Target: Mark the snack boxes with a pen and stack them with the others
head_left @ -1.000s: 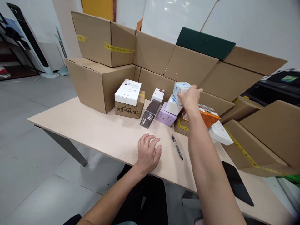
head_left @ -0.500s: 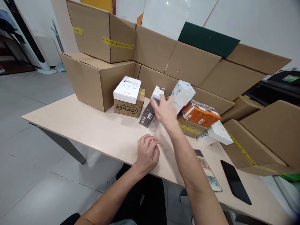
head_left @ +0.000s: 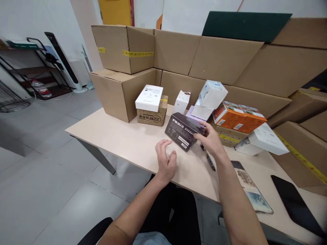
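A dark grey box with white print is tilted above the table, its right end gripped by my right hand. My left hand hovers just below and left of that box, fingers curved and apart, with nothing in them. Under my right wrist lies a black pen. Behind the dark box stands a tall white box. A lilac box and white-and-blue packs are stacked beside it; the dark box partly hides the lilac one.
On the left, a white box lies on a small brown carton. To the right are orange boxes, a white box, a patterned pouch and a black phone. Large cardboard boxes line the table's back.
My right hand has taken hold of the dark box, lifted it and turned it, bringing it right. My left hand has opened its fingers more. The view has swung left.
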`<state>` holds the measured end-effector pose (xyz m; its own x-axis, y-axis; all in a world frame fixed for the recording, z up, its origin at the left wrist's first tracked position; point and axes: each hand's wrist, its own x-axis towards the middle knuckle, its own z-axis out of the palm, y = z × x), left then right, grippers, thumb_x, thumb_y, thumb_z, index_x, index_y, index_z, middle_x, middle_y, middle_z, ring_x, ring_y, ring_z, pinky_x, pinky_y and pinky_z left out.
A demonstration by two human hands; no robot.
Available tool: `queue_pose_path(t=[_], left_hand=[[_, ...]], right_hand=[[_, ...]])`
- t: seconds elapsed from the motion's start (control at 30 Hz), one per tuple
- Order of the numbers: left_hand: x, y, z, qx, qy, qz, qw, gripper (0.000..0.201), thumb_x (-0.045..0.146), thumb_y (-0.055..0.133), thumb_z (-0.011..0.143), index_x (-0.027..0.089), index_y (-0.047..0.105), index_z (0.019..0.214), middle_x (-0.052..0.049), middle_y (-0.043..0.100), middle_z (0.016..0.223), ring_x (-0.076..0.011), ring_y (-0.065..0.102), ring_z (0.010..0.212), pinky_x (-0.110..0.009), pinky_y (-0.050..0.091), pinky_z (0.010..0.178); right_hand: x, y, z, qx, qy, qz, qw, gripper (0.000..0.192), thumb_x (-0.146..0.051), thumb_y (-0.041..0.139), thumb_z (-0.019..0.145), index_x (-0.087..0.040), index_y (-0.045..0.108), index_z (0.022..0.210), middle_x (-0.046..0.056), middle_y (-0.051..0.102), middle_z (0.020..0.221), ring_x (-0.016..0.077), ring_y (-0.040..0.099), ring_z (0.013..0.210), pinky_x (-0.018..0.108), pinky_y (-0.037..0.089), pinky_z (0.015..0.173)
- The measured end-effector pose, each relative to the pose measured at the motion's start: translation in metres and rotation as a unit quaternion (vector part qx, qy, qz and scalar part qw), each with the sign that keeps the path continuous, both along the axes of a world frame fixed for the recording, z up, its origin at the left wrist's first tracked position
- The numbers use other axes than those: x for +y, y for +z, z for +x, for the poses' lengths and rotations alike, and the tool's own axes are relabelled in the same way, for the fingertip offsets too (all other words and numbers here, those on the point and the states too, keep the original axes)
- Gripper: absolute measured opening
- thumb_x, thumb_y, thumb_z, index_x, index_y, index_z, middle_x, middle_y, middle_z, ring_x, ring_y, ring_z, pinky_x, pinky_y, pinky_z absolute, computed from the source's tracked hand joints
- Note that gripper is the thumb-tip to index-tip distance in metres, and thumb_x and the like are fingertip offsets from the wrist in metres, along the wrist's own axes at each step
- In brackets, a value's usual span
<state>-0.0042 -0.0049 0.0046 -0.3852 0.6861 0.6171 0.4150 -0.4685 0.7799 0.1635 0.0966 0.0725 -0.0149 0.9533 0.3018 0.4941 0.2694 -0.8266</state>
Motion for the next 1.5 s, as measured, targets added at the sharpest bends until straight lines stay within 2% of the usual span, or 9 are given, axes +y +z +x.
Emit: queue_pose_path(t=[0.2,0.43,0.63,0.77,0.87,0.97,1.1,1.3,1.5], left_hand=[[0.005,-0.009,-0.003,-0.060,0.037,-0.041,0.997,0.045,0.024,0.051,0.091,0.024,0.041,0.135,-0.012,0.044,0.139,-0.0255,0.042,0.135,-0.047,0.036,0.113],[0.010,-0.006,-0.004,-0.141,-0.086,-0.113,0.980,0.035,0.027,0.045,0.095,0.022,0.050,0.129,-0.011,0.060,0.129,-0.0231,0.059,0.118,-0.040,0.052,0.096],[0.011,-0.002,-0.002,-0.153,-0.122,-0.135,0.971,0.040,0.024,0.052,0.090,0.020,0.052,0.130,-0.010,0.062,0.129,-0.0225,0.063,0.113,-0.038,0.053,0.094],[0.012,-0.006,-0.003,-0.139,-0.130,-0.134,0.972,0.040,0.027,0.052,0.092,0.020,0.052,0.131,-0.011,0.064,0.124,-0.0217,0.065,0.105,-0.037,0.056,0.087],[0.012,-0.008,-0.003,-0.121,-0.115,-0.133,0.977,0.038,0.028,0.052,0.092,0.021,0.054,0.129,-0.011,0.063,0.120,-0.0214,0.065,0.102,-0.038,0.056,0.086],[0.011,-0.006,-0.004,-0.120,-0.111,-0.146,0.976,0.036,0.029,0.053,0.092,0.022,0.056,0.128,-0.011,0.060,0.125,-0.0216,0.062,0.106,-0.039,0.054,0.091],[0.010,0.002,-0.004,-0.112,-0.118,-0.159,0.974,0.037,0.030,0.051,0.093,0.024,0.056,0.130,-0.010,0.052,0.133,-0.0218,0.054,0.120,-0.040,0.046,0.103],[0.011,0.005,-0.005,-0.072,-0.126,-0.154,0.977,0.035,0.038,0.044,0.098,0.024,0.068,0.120,-0.011,0.049,0.132,-0.0225,0.041,0.136,-0.041,0.039,0.111],[0.014,0.007,-0.005,-0.072,-0.152,-0.160,0.973,0.043,0.042,0.037,0.100,0.021,0.069,0.122,-0.011,0.057,0.128,-0.0226,0.042,0.133,-0.043,0.036,0.115]], right_hand=[[-0.021,-0.010,0.048,0.231,0.077,-0.092,0.966,0.048,-0.031,0.076,0.066,-0.022,0.065,0.113,0.008,0.072,0.113,0.0238,0.065,0.105,0.041,0.050,0.094],[-0.026,-0.016,0.049,0.270,0.122,-0.192,0.935,0.047,-0.045,0.077,0.071,-0.022,0.069,0.111,0.005,0.075,0.100,0.0200,0.068,0.086,0.035,0.053,0.080],[-0.017,-0.030,0.043,0.152,0.122,-0.129,0.972,0.044,-0.058,0.059,0.087,-0.020,0.073,0.102,0.004,0.075,0.098,0.0208,0.066,0.093,0.035,0.049,0.090],[-0.019,-0.028,0.057,-0.026,0.026,-0.120,0.992,0.055,-0.057,0.032,0.097,-0.018,0.070,0.105,0.008,0.073,0.099,0.0210,0.064,0.087,0.033,0.049,0.077],[-0.022,-0.031,0.069,-0.151,-0.043,-0.129,0.979,0.034,-0.046,0.049,0.090,-0.018,0.069,0.092,0.008,0.071,0.088,0.0212,0.061,0.080,0.030,0.044,0.070],[-0.023,-0.039,0.072,-0.188,-0.038,-0.156,0.969,0.010,-0.027,0.069,0.070,-0.020,0.067,0.077,0.004,0.067,0.075,0.0197,0.057,0.073,0.028,0.039,0.066],[-0.022,-0.045,0.069,-0.202,-0.069,-0.168,0.962,0.010,-0.016,0.067,0.066,-0.020,0.058,0.063,0.003,0.063,0.068,0.0182,0.054,0.070,0.028,0.034,0.064],[-0.050,-0.037,0.074,-0.115,-0.119,-0.159,0.973,0.007,-0.028,0.047,0.087,-0.023,0.048,0.081,0.002,0.066,0.078,0.0149,0.053,0.061,0.027,0.038,0.059],[-0.102,-0.037,0.072,0.105,0.010,-0.195,0.975,0.036,-0.059,0.057,0.087,-0.022,0.055,0.084,-0.008,0.040,0.055,0.0104,0.032,0.047,0.024,0.028,0.046]])
